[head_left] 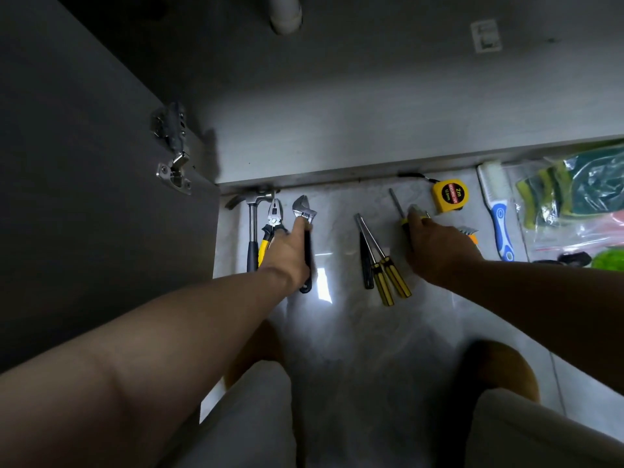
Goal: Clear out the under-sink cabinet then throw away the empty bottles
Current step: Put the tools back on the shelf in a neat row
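Observation:
The under-sink cabinet stands open and dark, with only a white drain pipe visible inside. On the floor before it lie tools in a row. My left hand rests on the black handle of an adjustable wrench, its thumb near the wrench head. My right hand lies over a yellow-and-black screwdriver, fingers curled around its handle; a utility knife peeks out from under it. No bottles are in view.
A hammer and yellow-handled pliers lie left of the wrench. Three more screwdrivers lie in the middle. To the right are a yellow tape measure, a blue-handled brush and bagged sponges. The open cabinet door stands at left.

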`<state>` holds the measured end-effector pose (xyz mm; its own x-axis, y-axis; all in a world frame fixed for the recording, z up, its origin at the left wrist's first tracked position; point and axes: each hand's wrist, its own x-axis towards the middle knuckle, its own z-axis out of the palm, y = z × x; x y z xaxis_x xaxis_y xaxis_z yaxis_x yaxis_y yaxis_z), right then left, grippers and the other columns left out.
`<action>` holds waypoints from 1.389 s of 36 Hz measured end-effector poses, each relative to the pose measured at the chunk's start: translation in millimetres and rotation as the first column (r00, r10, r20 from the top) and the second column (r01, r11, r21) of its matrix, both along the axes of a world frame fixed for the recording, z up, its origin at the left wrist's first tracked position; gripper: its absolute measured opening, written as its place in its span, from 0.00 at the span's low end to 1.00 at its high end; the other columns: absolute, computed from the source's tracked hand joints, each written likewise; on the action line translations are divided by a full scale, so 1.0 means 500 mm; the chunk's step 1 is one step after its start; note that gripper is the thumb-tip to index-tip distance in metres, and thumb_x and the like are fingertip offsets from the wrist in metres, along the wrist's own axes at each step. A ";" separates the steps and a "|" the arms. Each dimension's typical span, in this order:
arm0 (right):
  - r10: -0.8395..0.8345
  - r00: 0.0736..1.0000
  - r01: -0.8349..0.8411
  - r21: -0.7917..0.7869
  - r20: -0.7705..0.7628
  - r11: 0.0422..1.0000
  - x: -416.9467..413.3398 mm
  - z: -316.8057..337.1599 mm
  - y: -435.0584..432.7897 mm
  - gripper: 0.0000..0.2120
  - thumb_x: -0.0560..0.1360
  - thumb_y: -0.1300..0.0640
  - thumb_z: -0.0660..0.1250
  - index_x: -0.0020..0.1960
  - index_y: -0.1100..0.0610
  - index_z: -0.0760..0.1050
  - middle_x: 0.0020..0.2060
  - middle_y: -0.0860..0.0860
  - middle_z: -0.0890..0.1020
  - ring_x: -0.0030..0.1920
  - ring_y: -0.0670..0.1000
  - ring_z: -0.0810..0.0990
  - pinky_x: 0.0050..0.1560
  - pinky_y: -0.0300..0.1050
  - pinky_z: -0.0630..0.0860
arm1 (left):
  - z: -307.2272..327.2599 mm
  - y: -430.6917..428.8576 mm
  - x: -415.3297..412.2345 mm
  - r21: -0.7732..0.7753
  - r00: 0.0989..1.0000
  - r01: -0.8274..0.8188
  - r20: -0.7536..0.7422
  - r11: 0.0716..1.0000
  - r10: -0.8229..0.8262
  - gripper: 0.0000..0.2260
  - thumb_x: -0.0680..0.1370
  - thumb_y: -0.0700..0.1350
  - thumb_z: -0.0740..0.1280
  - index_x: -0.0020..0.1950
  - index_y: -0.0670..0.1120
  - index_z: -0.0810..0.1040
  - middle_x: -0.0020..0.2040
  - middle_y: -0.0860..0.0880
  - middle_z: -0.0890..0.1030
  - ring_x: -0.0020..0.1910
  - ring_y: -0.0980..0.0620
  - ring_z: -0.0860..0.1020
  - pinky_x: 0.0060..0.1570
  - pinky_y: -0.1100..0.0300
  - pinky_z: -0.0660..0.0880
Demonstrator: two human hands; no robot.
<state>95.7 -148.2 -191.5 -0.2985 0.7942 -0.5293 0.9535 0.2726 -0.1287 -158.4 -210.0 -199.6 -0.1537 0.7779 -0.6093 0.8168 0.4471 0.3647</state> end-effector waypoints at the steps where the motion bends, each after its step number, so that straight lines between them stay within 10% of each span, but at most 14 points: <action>1: -0.003 1.000 0.003 0.000 0.007 1.000 0.003 -0.001 0.000 0.30 0.80 0.56 0.64 0.77 0.60 0.53 0.60 0.61 0.78 0.51 0.60 0.82 0.48 0.54 0.82 | 0.001 -0.003 0.001 -0.013 0.999 0.048 -0.018 0.999 -0.048 0.31 0.71 0.33 0.69 0.69 0.54 0.64 0.59 0.42 0.69 0.50 0.41 0.77 0.52 0.51 0.77; 12: -0.106 0.991 0.116 -0.127 0.086 0.985 -0.010 -0.017 0.017 0.13 0.77 0.60 0.69 0.60 0.62 0.74 0.54 0.59 0.80 0.54 0.58 0.82 0.54 0.50 0.81 | 0.023 -0.021 0.007 -0.064 0.828 0.470 -0.313 0.880 -0.465 0.25 0.73 0.32 0.69 0.68 0.44 0.67 0.68 0.41 0.60 0.65 0.40 0.68 0.54 0.47 0.79; 23: -0.100 0.984 0.075 -0.170 -0.147 0.983 0.033 -0.019 0.023 0.16 0.74 0.50 0.73 0.56 0.59 0.76 0.39 0.49 0.76 0.42 0.50 0.75 0.35 0.39 0.71 | 0.029 -0.017 0.016 -0.052 0.823 0.458 -0.353 0.887 -0.446 0.19 0.80 0.33 0.59 0.71 0.39 0.67 0.70 0.38 0.63 0.64 0.38 0.70 0.59 0.50 0.74; 28: -0.146 0.984 0.117 -0.249 -0.102 0.961 0.039 -0.002 0.026 0.16 0.74 0.47 0.72 0.52 0.60 0.79 0.42 0.56 0.83 0.44 0.55 0.83 0.47 0.54 0.83 | 0.042 -0.017 0.036 -0.017 0.837 0.425 -0.372 0.905 -0.400 0.19 0.77 0.31 0.61 0.67 0.40 0.69 0.67 0.40 0.64 0.63 0.40 0.69 0.52 0.51 0.76; 38: -0.247 0.968 0.221 -0.289 -0.056 0.931 -0.007 -0.006 0.008 0.12 0.74 0.52 0.72 0.48 0.58 0.73 0.45 0.56 0.82 0.45 0.55 0.83 0.46 0.49 0.83 | 0.026 0.010 0.088 0.053 0.978 0.149 0.138 0.987 -0.155 0.08 0.79 0.45 0.68 0.56 0.46 0.81 0.54 0.46 0.81 0.54 0.47 0.81 0.55 0.57 0.77; 42: -0.278 0.948 0.214 -0.338 -0.154 0.917 -0.034 0.002 0.013 0.12 0.75 0.48 0.71 0.43 0.57 0.75 0.40 0.53 0.84 0.39 0.50 0.83 0.37 0.43 0.79 | 0.037 0.015 0.112 -0.131 0.898 -0.111 0.412 0.985 0.156 0.14 0.81 0.51 0.68 0.54 0.41 0.82 0.47 0.42 0.85 0.45 0.44 0.83 0.51 0.51 0.81; 50: -0.286 0.892 0.094 -0.477 -0.350 0.874 -0.106 0.026 -0.034 0.15 0.74 0.51 0.72 0.50 0.64 0.80 0.43 0.59 0.86 0.47 0.56 0.85 0.55 0.54 0.80 | 0.056 0.014 0.107 -0.307 0.779 -0.195 0.529 0.931 0.338 0.12 0.82 0.46 0.68 0.55 0.37 0.74 0.49 0.35 0.80 0.45 0.43 0.81 0.55 0.46 0.81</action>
